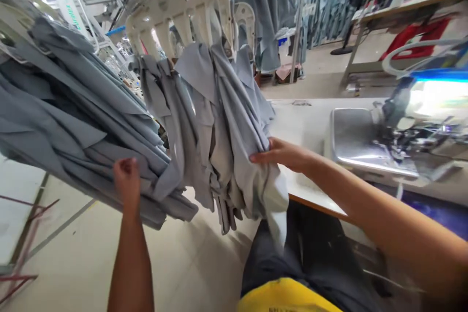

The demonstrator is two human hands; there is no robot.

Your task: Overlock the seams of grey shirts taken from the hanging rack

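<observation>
1. Right hand (281, 153): reached left from the table edge, fingers together and clamped on a fold of the grey bundle (215, 131), thumb side up.
2. Left hand (126, 178): raised at near left, fingers curled together, resting against the lower edge of the grey stack (73, 122); whether it pinched any cloth, I cannot tell.
3. Bundle: many grey cut pieces, hung from a cream plastic hanger (183, 9) at top centre, drooping in long folds to just above the lap; its right side held by the right hand.
4. Stack: a thicker pile of the same grey cloth, slanting from far left down toward the centre, its lower end just beside the bundle.
5. Table (307, 122): pale top with an orange front edge, right of the bundle, running to the far right.
6. Sewing machine (413, 126): on the table at right, with a metal plate (356, 139) on its left side and a bright lamp above it.
7. Lap (310, 253): dark trousers and a yellow shirt hem, near centre, under the bundle's tail.
8. Floor (73, 253): pale tiles, near left.
9. Racks of blue-grey garments (329, 0): far right background, well apart from the hands.
</observation>
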